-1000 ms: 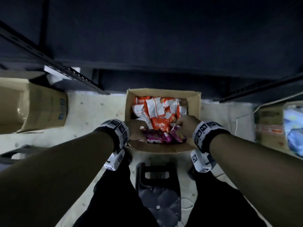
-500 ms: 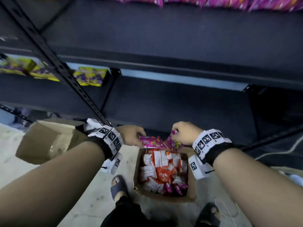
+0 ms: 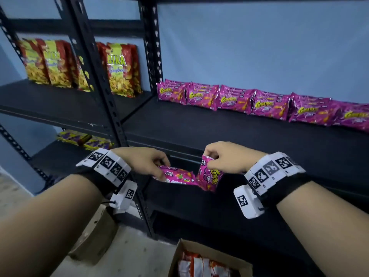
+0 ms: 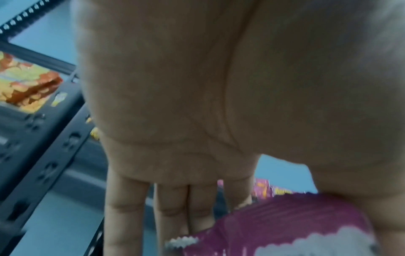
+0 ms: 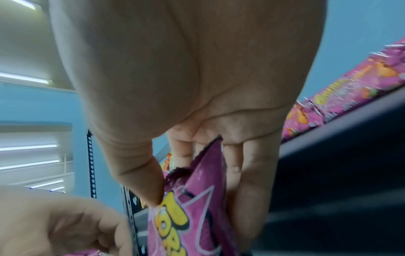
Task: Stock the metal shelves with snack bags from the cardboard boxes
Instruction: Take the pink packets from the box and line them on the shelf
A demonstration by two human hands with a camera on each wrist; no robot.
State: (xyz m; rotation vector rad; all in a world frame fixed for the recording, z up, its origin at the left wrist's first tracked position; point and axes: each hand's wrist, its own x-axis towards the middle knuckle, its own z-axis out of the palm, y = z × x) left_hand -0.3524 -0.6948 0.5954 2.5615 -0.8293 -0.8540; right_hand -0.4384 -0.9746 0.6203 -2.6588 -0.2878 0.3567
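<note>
— Pinching a pink bag (image 3: 208, 176) by its top edge — that's your right hand (image 3: 225, 158), thumb against fingers.

— And your left hand (image 3: 143, 160)?

— It grips a second pink bag (image 3: 175, 175) lying flat. You hold both bags just below the shelf (image 3: 199, 124) with the pink row (image 3: 259, 102), above the cardboard box (image 3: 211, 254).

Right hand (image 5: 186, 90): palm toward the camera, thumb and fingers pinching the top edge of a pink snack bag (image 5: 192, 213).
Bag: hangs down, yellow lettering on its front.
Left hand (image 5: 59, 223): lower left, fingers curled, blurred.
Shelf (image 5: 342, 155): dark, at right, carrying a row of pink bags (image 5: 342, 97).
Upright (image 5: 91, 166): perforated, against a blue wall (image 5: 39, 104).
</note>
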